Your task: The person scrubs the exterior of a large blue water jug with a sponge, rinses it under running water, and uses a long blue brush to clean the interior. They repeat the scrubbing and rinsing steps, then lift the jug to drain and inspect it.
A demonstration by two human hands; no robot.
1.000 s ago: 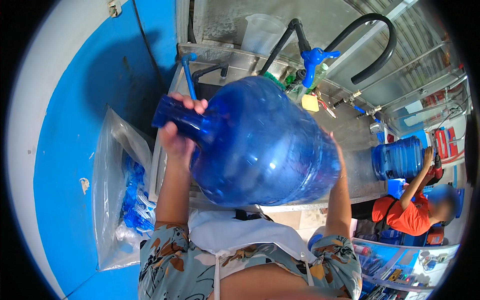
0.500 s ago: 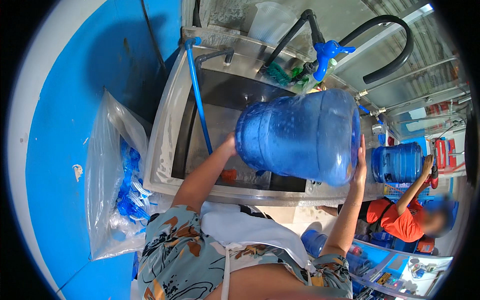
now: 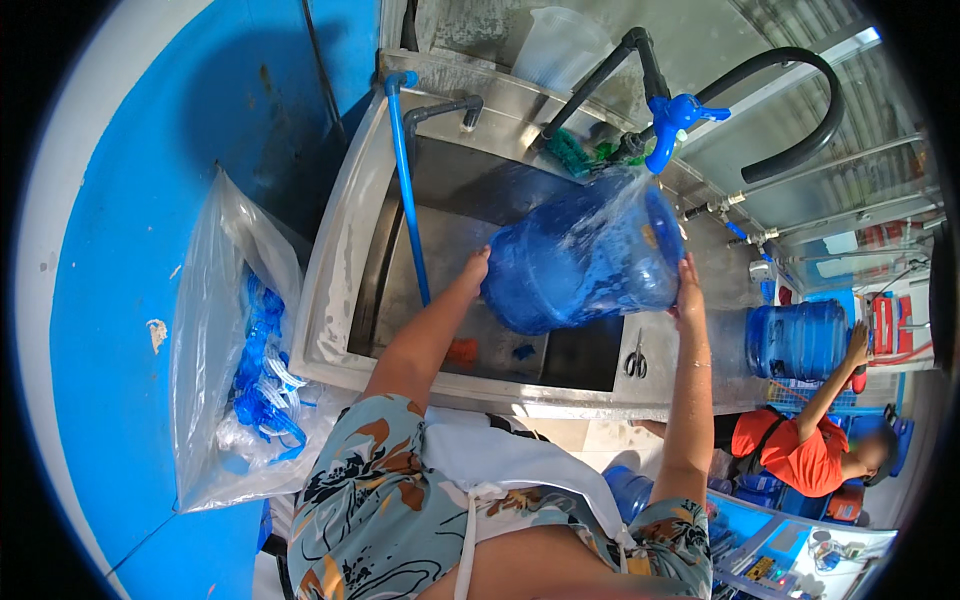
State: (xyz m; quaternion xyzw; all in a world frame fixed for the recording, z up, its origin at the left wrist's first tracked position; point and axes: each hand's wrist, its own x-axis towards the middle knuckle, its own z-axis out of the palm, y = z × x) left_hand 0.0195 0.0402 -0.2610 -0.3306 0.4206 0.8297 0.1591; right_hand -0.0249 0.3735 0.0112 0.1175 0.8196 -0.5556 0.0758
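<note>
A large blue water jug (image 3: 585,255) lies tilted on its side over the steel sink (image 3: 325,335). My left hand (image 3: 479,270) is at its left end, with the fingers partly hidden behind it. At the right end, my right hand (image 3: 690,290) presses against the jug with its fingers stretched along the edge. Between them, both hands hold the jug up. Water from the blue tap (image 3: 680,118) runs over the jug's right part and splashes. Below it, the basin holds a small orange-red piece (image 3: 462,350).
Scissors (image 3: 636,360) lie on the sink's front ledge. A clear plastic bag (image 3: 205,400) of blue and white pieces is at left. A blue pipe (image 3: 408,200) crosses the basin; a black hose (image 3: 835,110) arches above. At right, a co-worker's hand (image 3: 858,345) is by another jug (image 3: 797,338).
The jug has moved away from me and turned under the tap, with more water splashing over it. Both hands have gone along with it, and the scissors have come into sight.
</note>
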